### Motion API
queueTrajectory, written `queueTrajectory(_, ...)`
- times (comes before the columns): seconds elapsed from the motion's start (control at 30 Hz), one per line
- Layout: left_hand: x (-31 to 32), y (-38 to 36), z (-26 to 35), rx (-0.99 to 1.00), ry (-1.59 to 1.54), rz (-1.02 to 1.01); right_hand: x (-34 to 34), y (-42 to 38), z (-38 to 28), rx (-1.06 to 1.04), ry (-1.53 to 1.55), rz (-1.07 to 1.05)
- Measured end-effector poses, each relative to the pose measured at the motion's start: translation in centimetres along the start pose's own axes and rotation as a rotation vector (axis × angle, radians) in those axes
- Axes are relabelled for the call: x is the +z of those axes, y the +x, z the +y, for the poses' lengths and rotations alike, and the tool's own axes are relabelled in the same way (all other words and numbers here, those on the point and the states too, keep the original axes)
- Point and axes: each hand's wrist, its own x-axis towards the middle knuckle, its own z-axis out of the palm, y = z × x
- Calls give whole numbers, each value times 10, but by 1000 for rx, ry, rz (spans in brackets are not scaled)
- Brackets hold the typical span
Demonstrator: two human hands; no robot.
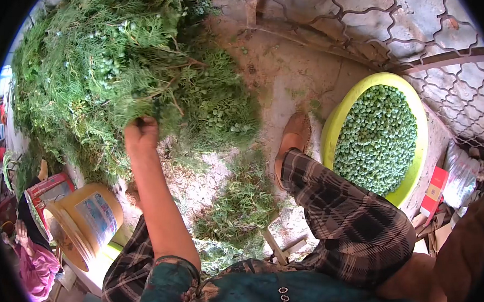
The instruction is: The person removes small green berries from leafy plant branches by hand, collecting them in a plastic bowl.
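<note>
My left hand (pixel 142 134) reaches forward into a large heap of green conifer branches (pixel 98 65) with small bluish-green berries on them. Its fingers are closed on a leafy conifer branch (pixel 155 95) at the near edge of the heap; the fingertips are partly hidden by the foliage. On my right side only part of the arm (pixel 469 242) shows, dim at the frame's edge, and the hand is out of view. Loose conifer sprigs (pixel 236 198) lie on the ground between my legs.
To my right stands a yellow-green tub (pixel 329 129) full of round green berries (pixel 377 140). Behind it is a wavy metal grille (pixel 350 11). At left are a tilted yellow bucket (pixel 93 215), a red-framed object (pixel 48 199) and a person in pink (pixel 36 269). A red box (pixel 435 189) lies at right.
</note>
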Motion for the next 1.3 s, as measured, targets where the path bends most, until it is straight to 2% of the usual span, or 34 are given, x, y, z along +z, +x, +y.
queueTrajectory(0.07, -3, -9, -10, 28, 98, 109, -2, 2, 2, 16, 26, -52)
queueTrajectory(0.13, -5, -18, -14, 28, 97, 100, -3, 4, 3, 40, 78, -147)
queueTrajectory(0.2, 1, -30, -21, 206, 172, 199, 0, 4, 3, 68, 129, -250)
queueTrajectory(0.23, 6, -38, -23, 220, 169, 192, 2, 2, 2, 73, 141, -289)
queueTrajectory(0.27, 10, -46, -26, 242, 198, 220, 15, -9, 0, 78, 67, -113)
queueTrajectory(0.33, 16, -63, -34, 265, 226, 247, 23, -14, 3, 80, -8, 61)
queueTrajectory(0.37, 16, -72, -38, 273, 276, 224, 24, -8, 9, 54, 12, 75)
queueTrajectory(0.47, 26, -98, -49, 293, 343, 227, 36, 12, -16, 459, -252, 131)
queueTrajectory(0.5, 29, -107, -52, 237, 333, 172, 42, 5, -3, 278, -238, 236)
queueTrajectory(0.57, 38, -126, -61, 133, 332, 103, 42, -3, 6, 94, -223, 331)
queueTrajectory(0.6, 46, -136, -70, 138, 330, 99, 35, -8, 0, 140, -179, 251)
queueTrajectory(0.7, 72, -170, -107, 126, 669, -101, 23, -17, -5, 230, -91, 80)
queueTrajectory(0.73, 79, -181, -125, 128, 737, -180, 25, -17, 0, 161, -106, 76)
queueTrajectory(0.8, 90, -205, -158, -13, 837, -409, 27, -20, 4, 48, -127, 63)
queueTrajectory(0.87, 106, -229, -193, -128, 900, -795, 27, -24, 5, -39, -131, 42)
queueTrajectory(0.9, 105, -221, -204, -128, 900, -799, 27, -24, 2, 21, -106, 42)
queueTrajectory(0.97, 100, -189, -223, 595, 1223, -952, 24, -24, 1, 32, -87, 29)
queueTrajectory(1.03, 126, -146, -184, 686, 1497, -755, 21, -23, 1, 29, -68, 26)
queueTrajectory(1.07, 139, -132, -170, 883, 1684, -588, 21, -23, 1, 26, -63, 25)
queueTrajectory(1.1, 139, -100, -160, 1137, 1819, -536, 19, -21, 0, 25, -55, 25)
queueTrajectory(1.13, 130, -53, -158, 1335, 2083, -427, 19, -21, 0, 24, -49, 21)
queueTrajectory(1.17, 135, -37, -152, 1298, 2252, -310, 19, -20, 0, 26, -44, 20)
queueTrajectory(1.2, 137, -25, -149, 1299, 2250, -315, 17, -17, 1, 26, -38, 16)
queueTrajectory(1.27, 135, -5, -148, 1133, 2823, -101, 15, -14, 3, 33, -33, 19)
queueTrajectory(1.3, 127, 9, -150, 1027, 2928, -66, 16, -14, 3, 31, -30, 17)
